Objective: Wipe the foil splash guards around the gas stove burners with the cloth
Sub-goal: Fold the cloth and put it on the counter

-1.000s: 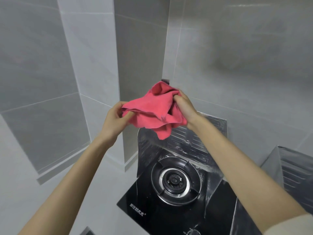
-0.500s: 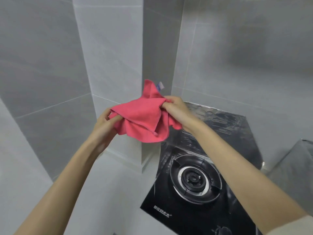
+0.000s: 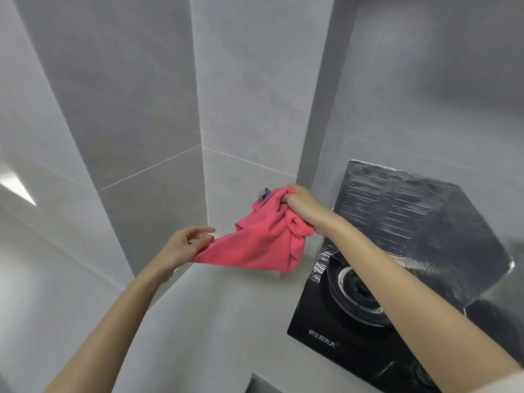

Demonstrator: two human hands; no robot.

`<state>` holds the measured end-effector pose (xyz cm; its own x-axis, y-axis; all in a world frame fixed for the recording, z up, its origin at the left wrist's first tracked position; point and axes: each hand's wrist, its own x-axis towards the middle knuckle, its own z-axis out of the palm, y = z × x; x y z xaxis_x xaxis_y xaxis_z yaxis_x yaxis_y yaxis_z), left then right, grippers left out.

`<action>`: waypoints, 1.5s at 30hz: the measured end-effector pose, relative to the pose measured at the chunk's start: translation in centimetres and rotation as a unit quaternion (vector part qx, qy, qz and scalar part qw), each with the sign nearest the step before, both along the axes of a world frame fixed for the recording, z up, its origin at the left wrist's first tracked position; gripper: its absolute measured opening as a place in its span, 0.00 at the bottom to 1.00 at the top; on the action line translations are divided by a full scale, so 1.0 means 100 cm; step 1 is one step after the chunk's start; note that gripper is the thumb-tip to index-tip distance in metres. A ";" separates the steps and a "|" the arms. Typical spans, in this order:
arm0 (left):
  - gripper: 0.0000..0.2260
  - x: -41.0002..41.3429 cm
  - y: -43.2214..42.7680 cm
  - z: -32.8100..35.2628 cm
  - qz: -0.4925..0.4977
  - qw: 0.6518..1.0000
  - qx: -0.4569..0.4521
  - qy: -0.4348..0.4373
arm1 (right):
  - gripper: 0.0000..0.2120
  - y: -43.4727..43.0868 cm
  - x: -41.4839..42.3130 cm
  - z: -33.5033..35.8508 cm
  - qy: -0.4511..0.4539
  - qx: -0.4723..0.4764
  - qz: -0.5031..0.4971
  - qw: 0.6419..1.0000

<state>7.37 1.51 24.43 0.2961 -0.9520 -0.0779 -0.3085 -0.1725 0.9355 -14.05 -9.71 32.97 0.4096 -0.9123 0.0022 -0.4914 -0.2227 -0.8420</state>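
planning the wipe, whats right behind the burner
A creased foil splash guard stands behind the burner, in front of the tiled wall. The right forearm covers where they meet.

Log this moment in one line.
phase: readying cloth | right hand: grips cloth | left hand: pinches corner | foil guard: untouched

The pale grey countertop (image 3: 226,321) carries a black glass gas stove (image 3: 309,313).
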 end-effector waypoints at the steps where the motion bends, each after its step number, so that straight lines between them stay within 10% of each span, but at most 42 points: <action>1: 0.06 0.001 0.004 -0.002 -0.022 1.000 0.016 0.005 | 0.09 0.001 0.005 -0.001 -0.014 0.011 0.005 1.000; 4: 0.19 -0.001 0.015 -0.003 -0.106 0.993 0.049 -0.008 | 0.13 0.006 0.019 -0.003 -0.034 0.063 0.018 0.997; 11: 0.04 -0.019 0.015 -0.007 -0.143 0.989 -0.040 -0.030 | 0.12 0.013 0.046 -0.013 -0.115 0.275 0.035 0.954; 16: 0.17 -0.014 0.017 0.002 -0.094 0.988 -0.109 0.059 | 0.10 0.001 0.037 -0.024 -0.155 0.363 0.023 0.919; 25: 0.09 -0.015 0.007 0.037 -0.101 0.981 -0.151 0.066 | 0.08 0.001 0.018 -0.086 -0.104 0.431 -0.068 0.894; 31: 0.05 -0.014 -0.003 0.040 -0.065 0.977 -0.158 0.125 | 0.05 -0.002 0.004 -0.092 -0.007 0.351 -0.061 0.934; 38: 0.04 -0.016 -0.019 0.044 -0.002 0.973 -0.163 0.166 | 0.19 0.009 0.004 -0.084 0.115 0.218 0.212 0.946; 41: 0.05 -0.014 -0.025 0.042 0.023 0.978 -0.166 0.128 | 0.15 0.002 0.008 -0.102 0.203 0.024 0.237 0.950; 45: 0.09 0.006 -0.026 0.034 0.130 0.973 -0.191 -0.009 | 0.06 -0.008 0.011 -0.107 0.151 -0.012 0.172 0.973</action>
